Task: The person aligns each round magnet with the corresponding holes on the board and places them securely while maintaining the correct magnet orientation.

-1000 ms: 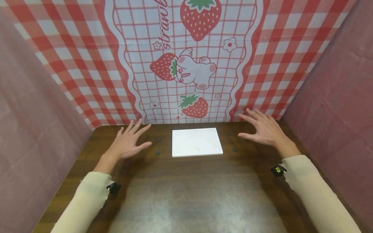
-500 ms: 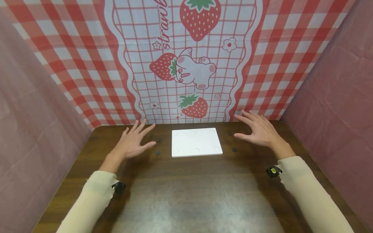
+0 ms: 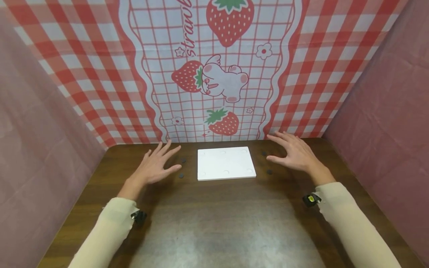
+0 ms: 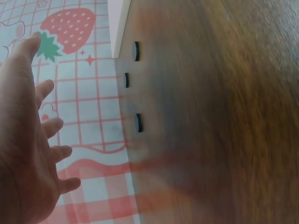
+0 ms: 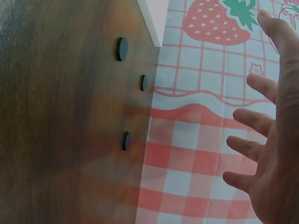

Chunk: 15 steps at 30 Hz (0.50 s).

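A white rectangular board [image 3: 226,163] with shallow round recesses lies near the back of the table. Left of it is my left hand [image 3: 152,167], fingers spread and holding nothing, beside two small dark discs [image 3: 181,175]. On the other side my right hand [image 3: 296,154] is spread too, its thumb near two more dark discs [image 3: 269,172]. The left wrist view shows three discs [image 4: 138,122] by the board's edge [image 4: 119,32] and my spread left hand [image 4: 28,140]. Three discs [image 5: 122,49] also appear in the right wrist view, left of my right hand [image 5: 275,126].
A brown wooden table [image 3: 214,219] spreads in front of the board. Behind it hangs a red-and-white checked cloth [image 3: 308,74] with strawberries. Pink cloths hang at the left [image 3: 43,130] and right [image 3: 385,130]. Small black devices sit at both wrists.
Both hands have moved inward, the left one to the right and the right one to the left and slightly nearer the table's front. The board and discs have stayed in place.
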Tool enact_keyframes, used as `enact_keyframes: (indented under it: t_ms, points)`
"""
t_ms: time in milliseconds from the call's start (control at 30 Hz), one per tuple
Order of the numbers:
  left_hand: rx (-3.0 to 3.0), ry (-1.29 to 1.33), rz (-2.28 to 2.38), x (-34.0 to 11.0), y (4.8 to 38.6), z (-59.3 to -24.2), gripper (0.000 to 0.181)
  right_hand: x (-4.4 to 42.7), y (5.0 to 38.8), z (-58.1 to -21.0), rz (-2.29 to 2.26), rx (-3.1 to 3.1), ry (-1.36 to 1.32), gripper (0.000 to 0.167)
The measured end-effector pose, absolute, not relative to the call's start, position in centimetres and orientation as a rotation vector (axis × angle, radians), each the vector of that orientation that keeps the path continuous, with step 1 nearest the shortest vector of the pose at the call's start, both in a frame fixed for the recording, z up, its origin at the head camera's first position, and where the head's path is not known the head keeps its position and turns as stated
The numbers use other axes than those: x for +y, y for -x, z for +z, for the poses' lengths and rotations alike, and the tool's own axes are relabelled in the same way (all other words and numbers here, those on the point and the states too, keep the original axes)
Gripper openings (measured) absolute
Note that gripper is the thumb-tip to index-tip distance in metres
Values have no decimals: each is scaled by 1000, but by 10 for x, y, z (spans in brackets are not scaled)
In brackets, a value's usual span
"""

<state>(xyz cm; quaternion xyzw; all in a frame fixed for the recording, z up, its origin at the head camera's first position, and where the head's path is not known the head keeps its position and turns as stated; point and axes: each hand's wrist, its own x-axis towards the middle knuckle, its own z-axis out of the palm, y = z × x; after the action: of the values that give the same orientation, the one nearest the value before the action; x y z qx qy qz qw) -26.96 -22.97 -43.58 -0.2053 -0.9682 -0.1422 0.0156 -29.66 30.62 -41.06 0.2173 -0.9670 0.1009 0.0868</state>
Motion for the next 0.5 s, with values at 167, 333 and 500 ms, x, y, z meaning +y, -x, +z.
enact_keyframes:
  t_ms: [167,333,500]
  points:
    - [-3019,658,-456,-223,271,-438,84,302,296,-414,309,-2873,-672,85]
    - [-3020,666,-477,-217,271,-439,85,298,296,-416,310,-2850,-694,85]
    - [-3016,671,-490,-211,274,-441,86,296,295,-419,319,-2847,-696,85]
